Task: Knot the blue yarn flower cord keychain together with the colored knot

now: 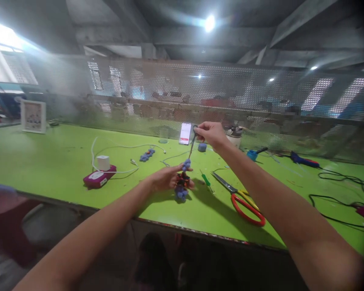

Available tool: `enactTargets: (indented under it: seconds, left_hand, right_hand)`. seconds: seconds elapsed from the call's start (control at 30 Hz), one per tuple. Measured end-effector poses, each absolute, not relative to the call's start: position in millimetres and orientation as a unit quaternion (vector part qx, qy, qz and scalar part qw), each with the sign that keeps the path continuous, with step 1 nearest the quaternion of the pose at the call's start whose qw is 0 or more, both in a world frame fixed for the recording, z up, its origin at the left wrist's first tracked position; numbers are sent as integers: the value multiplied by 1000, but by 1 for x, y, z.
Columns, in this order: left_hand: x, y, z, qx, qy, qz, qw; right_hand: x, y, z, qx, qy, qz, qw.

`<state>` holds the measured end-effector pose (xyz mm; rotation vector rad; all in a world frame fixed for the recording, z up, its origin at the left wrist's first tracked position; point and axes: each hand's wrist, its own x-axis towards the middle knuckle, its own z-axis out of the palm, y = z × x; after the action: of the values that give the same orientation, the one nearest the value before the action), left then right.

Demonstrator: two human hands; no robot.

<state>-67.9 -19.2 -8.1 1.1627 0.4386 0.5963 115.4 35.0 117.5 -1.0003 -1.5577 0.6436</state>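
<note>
In my left hand (166,178) is a blue crocheted piece (181,193) with a dark red and orange middle, its upper blue part standing above my fingers. Up and to the right, my right hand (210,133) pinches a dark cord (192,144) that runs down to the top of the piece. The cord looks taut between the two hands. Close by on the green table lie a green-handled small tool (205,179) and scissors (245,202) with red and yellow handles. A second blue crocheted piece (147,154) rests farther left.
A phone (185,133) stands upright behind my hands, near a blue yarn roll (202,147) and a clear cup (163,136). Left are a purple power strip (100,176), a white cable and a picture frame (33,117). Right lies a blue glue gun (305,160) with black cord.
</note>
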Motion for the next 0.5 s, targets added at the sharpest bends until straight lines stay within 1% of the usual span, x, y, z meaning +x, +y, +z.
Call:
enactTargets:
  seconds: [0.07, 0.2, 0.33, 0.5]
  left_hand:
    - [-73, -28, -8, 517, 184, 289, 784]
    - [-81, -45, -6, 468, 196, 307, 805]
    - [-90, -56, -8, 463, 236, 344, 782]
    - [-106, -56, -15, 441, 324, 365, 753]
  right_hand:
    - [116, 40, 118, -427, -649, 288, 559]
    - [116, 48, 108, -432, -640, 310, 555]
    - [108, 58, 89, -439, -636, 329, 542]
    - [87, 80, 67, -449, -644, 350, 511]
